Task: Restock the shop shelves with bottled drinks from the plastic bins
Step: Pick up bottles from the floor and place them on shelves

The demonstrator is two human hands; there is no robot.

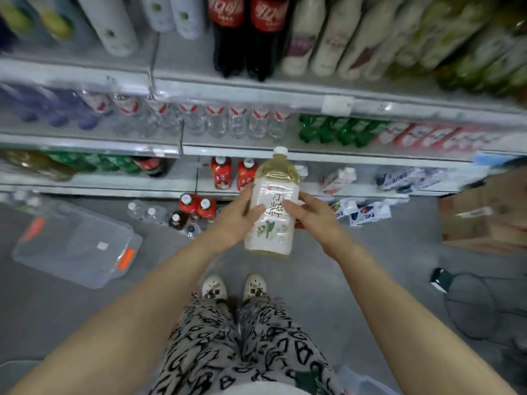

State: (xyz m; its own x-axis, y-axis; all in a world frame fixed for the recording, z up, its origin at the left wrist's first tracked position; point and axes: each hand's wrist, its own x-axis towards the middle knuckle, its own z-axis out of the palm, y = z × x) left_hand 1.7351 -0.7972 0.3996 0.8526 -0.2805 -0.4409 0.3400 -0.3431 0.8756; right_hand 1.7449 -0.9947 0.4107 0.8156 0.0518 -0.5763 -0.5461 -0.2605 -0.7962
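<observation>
Bottle in hand: a large tea bottle (pixel 269 236) with a white cap, pale yellow drink and a white label is held upright in the air, in front of the lower shelf (pixel 356 191) and above the floor.
Left hand: the left hand (pixel 235 222) grips the bottle's left side, fingers curled onto the label.
Right hand: the right hand (pixel 312 215) grips the right side, fingers laid across the label's front.
Done so far: by the look of it, much of the stock is up; the cola bottles (pixel 246 32), water bottles (pixel 228 122) and green bottles (pixel 336 132) stand in rows.
Left to do: this bottle is not yet shelved, and loose bottles (pixel 189 209) stand on the floor just below the bottom shelf, so I judge the job partly finished.
Lower shelf: two red bottles (pixel 232 172) and some cartons sit on it, with gaps between them.
Floor: grey, with a clear plastic bin (pixel 77 243) with orange latches to the left; what it holds cannot be told.
Room: a narrow shop aisle, with a cardboard box (pixel 484 215) to the right and blue-and-white pouches (pixel 363 213) lying near the shelf foot.
</observation>
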